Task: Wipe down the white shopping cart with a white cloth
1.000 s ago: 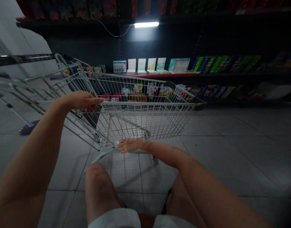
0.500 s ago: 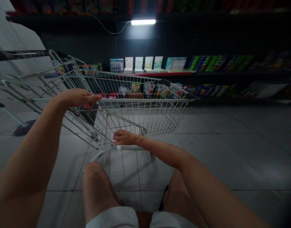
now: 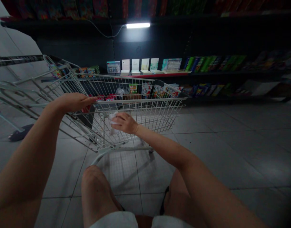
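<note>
A metal wire shopping cart (image 3: 157, 110) stands side-on before me, its handle end to the left. My left hand (image 3: 76, 103) is closed over the cart's top rail near the handle end. Against the near wire side, my right hand (image 3: 125, 122) presses a crumpled white cloth or tissue (image 3: 114, 119), which sticks out past the fingers. Part of the cloth is hidden under that hand. The cart's curved lower frame (image 3: 105, 155) comes close to my left knee.
Behind the cart is a dark shelf unit (image 3: 88, 44) with boxes, books and packets. A lit tube lamp (image 3: 138, 25) hangs under its upper shelf. A pole with a dark round base (image 3: 20, 133) stands at left on the tiled floor (image 3: 207, 152).
My right hand has moved up the cart's wire side with the white cloth, from near the bottom edge to mid-height. My left hand stays on the top rail. The view has shifted slightly.
</note>
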A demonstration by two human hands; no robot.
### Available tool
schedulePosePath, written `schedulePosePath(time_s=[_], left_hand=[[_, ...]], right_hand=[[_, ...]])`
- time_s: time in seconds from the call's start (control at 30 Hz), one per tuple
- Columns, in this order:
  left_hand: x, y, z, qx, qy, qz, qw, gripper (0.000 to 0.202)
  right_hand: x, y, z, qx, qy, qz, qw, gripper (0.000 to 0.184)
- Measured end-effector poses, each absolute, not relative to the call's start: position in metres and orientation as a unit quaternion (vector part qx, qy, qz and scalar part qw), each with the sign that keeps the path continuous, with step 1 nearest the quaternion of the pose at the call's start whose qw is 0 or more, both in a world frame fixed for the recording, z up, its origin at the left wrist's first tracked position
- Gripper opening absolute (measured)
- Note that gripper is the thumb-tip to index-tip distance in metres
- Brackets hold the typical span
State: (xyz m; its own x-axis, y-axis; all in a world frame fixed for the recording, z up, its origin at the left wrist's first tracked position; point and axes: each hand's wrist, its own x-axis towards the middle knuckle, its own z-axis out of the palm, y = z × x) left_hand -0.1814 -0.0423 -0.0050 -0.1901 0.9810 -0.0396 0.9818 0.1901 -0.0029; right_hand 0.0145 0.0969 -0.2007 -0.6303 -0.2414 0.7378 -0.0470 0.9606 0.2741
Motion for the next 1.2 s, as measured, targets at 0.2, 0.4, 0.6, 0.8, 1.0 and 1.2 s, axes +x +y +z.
schedulePosePath(time_s=[0.2,0.4,0.6,0.8,1.0,1.2], left_hand=[[-0.180,-0.036,-0.001,0.642,0.763,-0.079,0.021,0.077],[-0.173,-0.035,0.001,0.632,0.770,-0.086,0.028,0.075],[-0.171,-0.036,0.001,0.622,0.778,-0.084,0.029,0.076],[-0.169,-0.035,0.002,0.612,0.785,-0.089,0.027,0.075],[-0.173,-0.034,0.000,0.602,0.793,-0.087,0.021,0.076],[-0.169,-0.032,0.001,0.588,0.804,-0.085,0.020,0.075]], right_hand=[[0.035,0.106,-0.208,0.161,-0.878,-0.284,0.350,0.013],[0.019,0.129,-0.154,0.039,-0.823,-0.271,0.498,0.020],[0.051,0.120,-0.269,0.110,-0.860,-0.268,0.420,0.014],[0.063,0.136,-0.219,0.135,-0.860,-0.288,0.399,0.014],[0.053,0.139,-0.220,-0.055,-0.840,-0.212,0.496,0.020],[0.070,0.112,-0.320,-0.037,-0.742,-0.459,0.487,0.006]])
